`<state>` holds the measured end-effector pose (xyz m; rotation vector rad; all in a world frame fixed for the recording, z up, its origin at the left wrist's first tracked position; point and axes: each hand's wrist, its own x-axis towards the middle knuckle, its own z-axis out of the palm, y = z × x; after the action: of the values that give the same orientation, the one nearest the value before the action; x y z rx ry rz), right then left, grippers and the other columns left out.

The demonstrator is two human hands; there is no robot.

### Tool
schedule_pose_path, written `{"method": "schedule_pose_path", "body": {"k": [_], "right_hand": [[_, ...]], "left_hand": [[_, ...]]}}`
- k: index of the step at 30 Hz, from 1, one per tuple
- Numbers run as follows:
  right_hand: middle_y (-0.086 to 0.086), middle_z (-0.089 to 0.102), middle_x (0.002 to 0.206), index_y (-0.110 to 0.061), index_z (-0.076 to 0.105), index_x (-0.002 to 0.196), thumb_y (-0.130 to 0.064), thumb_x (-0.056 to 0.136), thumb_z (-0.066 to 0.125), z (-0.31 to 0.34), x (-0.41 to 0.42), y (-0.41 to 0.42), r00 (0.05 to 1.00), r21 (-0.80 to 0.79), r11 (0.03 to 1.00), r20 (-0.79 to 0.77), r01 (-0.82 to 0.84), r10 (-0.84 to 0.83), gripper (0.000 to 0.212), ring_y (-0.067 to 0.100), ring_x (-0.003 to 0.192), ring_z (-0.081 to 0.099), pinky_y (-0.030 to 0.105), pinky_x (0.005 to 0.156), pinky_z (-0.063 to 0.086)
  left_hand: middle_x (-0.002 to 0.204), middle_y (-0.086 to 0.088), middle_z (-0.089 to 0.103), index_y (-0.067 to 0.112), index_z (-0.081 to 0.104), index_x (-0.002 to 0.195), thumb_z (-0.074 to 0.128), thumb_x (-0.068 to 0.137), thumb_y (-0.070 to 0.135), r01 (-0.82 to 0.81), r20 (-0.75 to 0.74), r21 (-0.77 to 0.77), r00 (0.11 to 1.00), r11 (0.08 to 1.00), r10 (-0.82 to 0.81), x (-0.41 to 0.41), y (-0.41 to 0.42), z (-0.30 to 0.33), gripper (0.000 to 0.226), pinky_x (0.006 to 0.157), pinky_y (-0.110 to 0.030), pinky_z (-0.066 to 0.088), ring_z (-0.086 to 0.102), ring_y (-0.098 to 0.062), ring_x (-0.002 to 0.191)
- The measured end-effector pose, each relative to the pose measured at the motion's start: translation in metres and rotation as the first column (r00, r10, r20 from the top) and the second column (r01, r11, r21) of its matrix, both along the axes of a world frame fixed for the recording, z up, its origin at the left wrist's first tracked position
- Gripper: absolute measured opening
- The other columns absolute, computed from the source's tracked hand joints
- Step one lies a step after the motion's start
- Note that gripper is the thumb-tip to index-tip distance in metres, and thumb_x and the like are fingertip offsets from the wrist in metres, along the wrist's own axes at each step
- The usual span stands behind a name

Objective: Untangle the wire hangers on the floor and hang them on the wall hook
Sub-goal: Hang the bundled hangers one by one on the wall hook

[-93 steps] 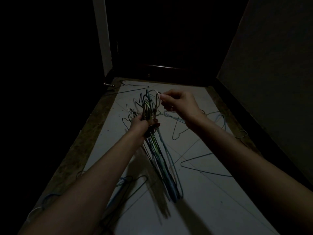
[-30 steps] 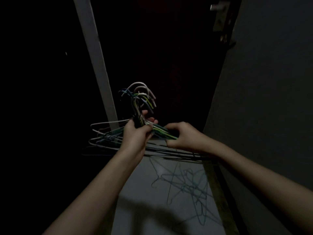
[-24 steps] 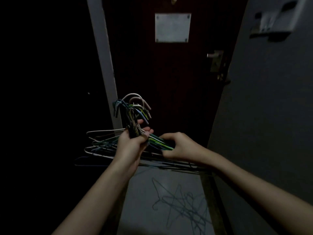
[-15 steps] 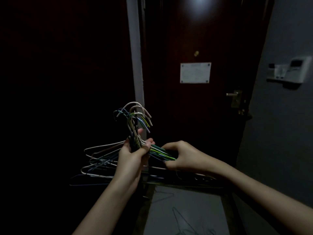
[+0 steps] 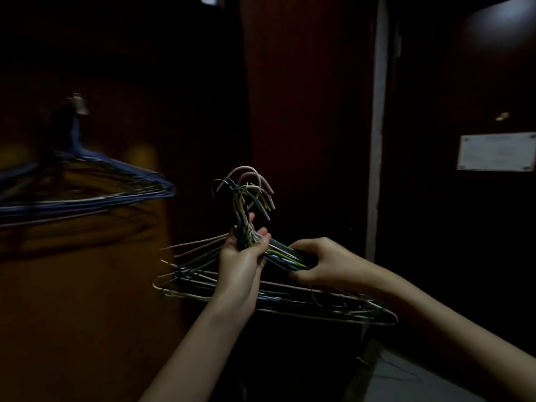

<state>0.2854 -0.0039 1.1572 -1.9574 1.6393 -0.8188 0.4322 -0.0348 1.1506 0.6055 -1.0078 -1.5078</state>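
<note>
A bundle of several wire hangers (image 5: 200, 274), pink, green and blue, is held upright at chest height with its hooks (image 5: 249, 187) pointing up. My left hand (image 5: 245, 253) grips the bundle at the necks, just under the hooks. My right hand (image 5: 322, 262) grips the right shoulder wires of the same bundle. On the left, a small pale wall hook (image 5: 77, 103) carries several blue hangers (image 5: 87, 181), blurred in this dim light. The bundle is to the right of and below that hook.
A brown wall or cabinet panel (image 5: 72, 300) fills the left. A pale door frame strip (image 5: 377, 140) runs vertically on the right, with a dark door and a white plaque (image 5: 496, 152) beyond. A patch of light floor (image 5: 420, 381) with a hanger wire shows at bottom right.
The view has swung up from the floor and to the left, bringing the wall hook with blue hangers into sight. Both hands have kept their hold on the bundle.
</note>
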Motion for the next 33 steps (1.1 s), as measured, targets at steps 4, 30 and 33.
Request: {"method": "schedule_pose_path", "body": {"k": [4, 30, 33], "right_hand": [[-0.008, 0.060, 0.113, -0.021, 0.051, 0.128, -0.019, 0.082, 0.069, 0.017, 0.060, -0.021, 0.994, 0.042, 0.995, -0.062, -0.092, 0.095, 0.050, 0.004, 0.096, 0.059, 0.012, 0.078, 0.049], [-0.010, 0.070, 0.082, -0.017, 0.071, 0.090, -0.026, 0.090, 0.059, 0.062, 0.202, -0.201, 0.710, -0.134, 0.755, 0.268, -0.642, 0.652, 0.015, 0.002, 0.081, 0.064, 0.024, 0.078, 0.048], [-0.015, 0.067, 0.075, -0.018, 0.070, 0.089, -0.029, 0.093, 0.054, 0.063, 0.214, -0.205, 0.685, -0.144, 0.725, 0.248, -0.674, 0.685, 0.020, -0.006, 0.071, 0.061, 0.010, 0.064, 0.045]], "left_hand": [[0.125, -0.012, 0.058, 0.020, 0.053, 0.124, 0.046, 0.090, -0.011, -0.147, -0.025, 0.016, 0.989, 0.989, 0.148, 0.056, -0.001, 0.011, 0.047, 0.104, -0.037, 0.037, 0.055, -0.021, 0.118], [0.117, -0.009, 0.063, 0.017, 0.052, 0.125, 0.061, 0.086, -0.003, -0.724, -0.124, -0.004, 0.684, 0.689, 0.718, 0.159, -0.090, 0.051, 0.045, 0.105, -0.034, 0.038, 0.059, -0.016, 0.108], [0.088, 0.002, 0.067, 0.026, 0.057, 0.088, 0.067, 0.084, 0.005, -0.793, -0.120, 0.006, 0.604, 0.609, 0.788, 0.162, -0.088, 0.053, 0.024, 0.095, -0.032, 0.043, 0.063, -0.008, 0.086]]}}
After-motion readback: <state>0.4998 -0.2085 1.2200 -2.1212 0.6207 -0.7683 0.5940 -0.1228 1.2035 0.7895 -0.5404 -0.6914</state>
